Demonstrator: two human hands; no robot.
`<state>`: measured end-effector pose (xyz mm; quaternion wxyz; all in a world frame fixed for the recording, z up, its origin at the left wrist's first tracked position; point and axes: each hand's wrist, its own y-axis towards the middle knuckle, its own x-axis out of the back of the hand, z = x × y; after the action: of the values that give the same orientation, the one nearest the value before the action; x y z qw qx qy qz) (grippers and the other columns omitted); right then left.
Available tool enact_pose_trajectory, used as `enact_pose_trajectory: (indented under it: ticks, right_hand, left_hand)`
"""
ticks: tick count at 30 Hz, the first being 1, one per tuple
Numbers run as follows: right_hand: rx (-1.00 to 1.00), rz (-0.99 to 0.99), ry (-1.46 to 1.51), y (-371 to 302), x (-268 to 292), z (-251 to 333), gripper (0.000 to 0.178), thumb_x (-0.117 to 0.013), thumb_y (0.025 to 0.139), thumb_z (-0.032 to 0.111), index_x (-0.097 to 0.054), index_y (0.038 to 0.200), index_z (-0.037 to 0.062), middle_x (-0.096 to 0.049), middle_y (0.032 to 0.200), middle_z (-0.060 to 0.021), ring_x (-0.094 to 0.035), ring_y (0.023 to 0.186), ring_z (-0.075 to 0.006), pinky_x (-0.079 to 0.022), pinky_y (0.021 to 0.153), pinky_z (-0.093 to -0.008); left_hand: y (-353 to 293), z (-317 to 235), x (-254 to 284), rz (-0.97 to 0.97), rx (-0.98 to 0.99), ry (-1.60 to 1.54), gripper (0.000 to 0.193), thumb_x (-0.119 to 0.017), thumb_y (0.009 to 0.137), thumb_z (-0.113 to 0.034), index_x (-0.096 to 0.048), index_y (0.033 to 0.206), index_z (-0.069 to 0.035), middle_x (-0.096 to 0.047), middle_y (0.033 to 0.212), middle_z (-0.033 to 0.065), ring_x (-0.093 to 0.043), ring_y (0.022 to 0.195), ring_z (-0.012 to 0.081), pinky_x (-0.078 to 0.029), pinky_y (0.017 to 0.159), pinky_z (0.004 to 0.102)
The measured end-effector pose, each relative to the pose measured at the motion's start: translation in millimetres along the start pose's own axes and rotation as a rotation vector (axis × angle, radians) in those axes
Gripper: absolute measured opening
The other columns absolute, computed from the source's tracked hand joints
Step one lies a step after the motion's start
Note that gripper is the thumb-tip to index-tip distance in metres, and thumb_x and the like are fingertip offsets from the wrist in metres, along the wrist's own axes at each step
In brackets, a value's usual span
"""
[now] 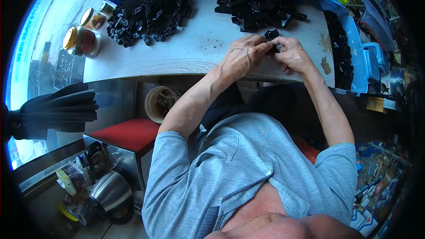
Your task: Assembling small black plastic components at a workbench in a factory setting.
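Fingers (262, 40) of the left hand (242, 56) and the right hand (293, 56) meet, pinching a small black piece (271, 34), though whether it is one part or two joined is hard to tell, since the knuckles hide much of it. That piece sits right at the fingertips, poking out just past them. Work looks partway: one heap of black parts (259, 6) lies straight beyond the fingers, another black pile (148, 17) well off to their left; which heap is finished and which remains, I cannot tell.
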<state>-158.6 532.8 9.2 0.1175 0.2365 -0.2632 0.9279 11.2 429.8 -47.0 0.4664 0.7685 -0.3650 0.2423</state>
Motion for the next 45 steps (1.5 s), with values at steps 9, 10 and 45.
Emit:
enact_pose_trajectory:
  ticks: [9,10,45]
  right_hand:
    - [0.016,-0.007,-0.007,2.8,-0.4,-2.0,0.036,-0.069,0.086,0.006,-0.067,0.122,0.0089,-0.057,0.059,-0.0007,-0.057,0.044,-0.0103,-0.045,0.038,-0.0248]
    - [0.018,-0.037,-0.036,2.2,-1.3,-1.1,0.036,-0.068,0.086,0.006,-0.067,0.122,0.0095,-0.058,0.059,-0.0005,-0.058,0.044,-0.0102,-0.045,0.038,-0.0244]
    - [0.019,-0.300,0.444,-8.0,53.5,-48.5,0.044,-0.080,0.084,0.023,-0.063,0.121,0.0040,-0.057,0.060,0.0003,-0.062,0.049,-0.0104,-0.055,0.046,-0.0255]
  left_hand:
    - [-4.3,1.5,-0.9,0.073,-0.010,0.001,0.050,-0.070,0.084,0.000,-0.063,0.133,-0.010,-0.066,0.121,0.0154,-0.068,0.105,0.0323,-0.058,0.089,0.0399]
    - [-3.8,1.5,-0.7,0.061,-0.016,0.011,0.051,-0.070,0.085,0.000,-0.063,0.134,-0.010,-0.066,0.121,0.0154,-0.068,0.105,0.0319,-0.059,0.089,0.0396]
    - [-60.2,74.1,101.7,-0.261,0.360,0.894,0.044,-0.063,0.081,-0.002,-0.067,0.125,-0.010,-0.067,0.127,0.0080,-0.056,0.126,0.0349,-0.044,0.102,0.0483]
